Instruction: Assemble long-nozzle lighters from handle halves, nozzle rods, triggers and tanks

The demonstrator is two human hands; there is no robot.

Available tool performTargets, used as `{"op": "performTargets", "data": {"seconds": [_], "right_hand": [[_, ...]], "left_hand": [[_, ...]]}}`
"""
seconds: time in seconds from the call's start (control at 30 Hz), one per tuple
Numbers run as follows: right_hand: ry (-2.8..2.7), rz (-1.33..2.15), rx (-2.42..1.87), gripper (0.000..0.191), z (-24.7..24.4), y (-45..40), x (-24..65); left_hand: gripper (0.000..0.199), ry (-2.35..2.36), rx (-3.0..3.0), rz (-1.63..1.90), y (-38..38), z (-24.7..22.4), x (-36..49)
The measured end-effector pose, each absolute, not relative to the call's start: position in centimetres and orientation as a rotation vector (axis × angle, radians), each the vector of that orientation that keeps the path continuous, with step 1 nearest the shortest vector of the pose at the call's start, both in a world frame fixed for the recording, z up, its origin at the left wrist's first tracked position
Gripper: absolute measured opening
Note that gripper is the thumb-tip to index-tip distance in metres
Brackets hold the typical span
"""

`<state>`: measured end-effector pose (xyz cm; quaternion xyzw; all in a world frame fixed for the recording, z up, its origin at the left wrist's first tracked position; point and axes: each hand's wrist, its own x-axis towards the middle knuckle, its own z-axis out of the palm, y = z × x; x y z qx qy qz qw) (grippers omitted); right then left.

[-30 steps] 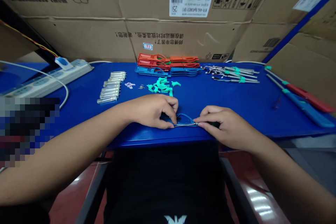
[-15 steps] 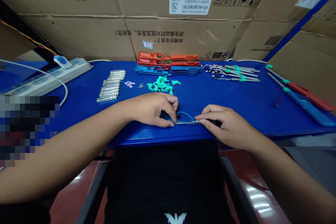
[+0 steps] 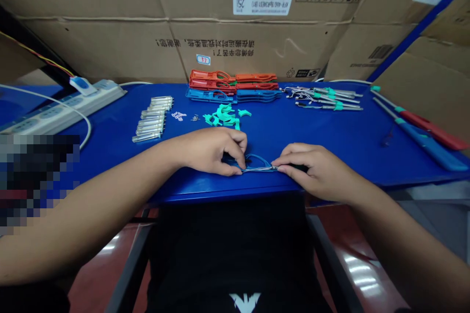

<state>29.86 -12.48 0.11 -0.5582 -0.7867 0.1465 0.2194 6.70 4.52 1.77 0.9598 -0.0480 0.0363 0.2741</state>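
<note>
A: What's in the hands?

B: The left hand [image 3: 209, 152] and right hand [image 3: 316, 172] share one thin blue loop [image 3: 257, 161], which sits just above the front edge of the blue desk [image 3: 312, 129], between them. The left fingertips [image 3: 238, 164] pinch its near end against the desktop. The right thumb and fingers press together around a metal stem running into a dark handle [image 3: 298, 168].

A: Both grips closed, then?

B: Yes, both are pinching, and neither is spread.

A: Count what's farther up the desk.

B: One power strip [image 3: 62, 112] with a blue plug, and roughly eight clear metal-tipped tubes [image 3: 150, 122] in a slanted row. There's one small heap of green plastic clips [image 3: 223, 117]. Behind it lie stacks of red handles [image 3: 231, 78] and blue handles [image 3: 235, 96], too tightly packed to count.

A: And on the right?

B: There's a bunch of wired metal rods [image 3: 323, 99] with green bands, about five. Beyond them are two long tools, one red-handled [image 3: 429, 129], one blue-handled [image 3: 429, 144].

A: Containers?

B: Only the sealed-looking cardboard cartons [image 3: 257, 44] stacked behind the desk. Their contents don't show.
</note>
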Motion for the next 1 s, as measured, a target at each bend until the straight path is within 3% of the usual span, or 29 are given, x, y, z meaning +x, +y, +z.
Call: {"op": "performTargets", "data": {"seconds": [0.7,1.0], "right_hand": [[-2.201,0.62,-1.672,0.027,1.9,-11.0,29.7],[-2.082,0.946,-1.84,0.021,2.6,-9.5,29.9]], "left_hand": [[0.016,-0.132,2.594,0.084,4.6,1.7,6.7],[0.015,-0.131,2.595,0.08,4.5,1.9,6.8]]}}
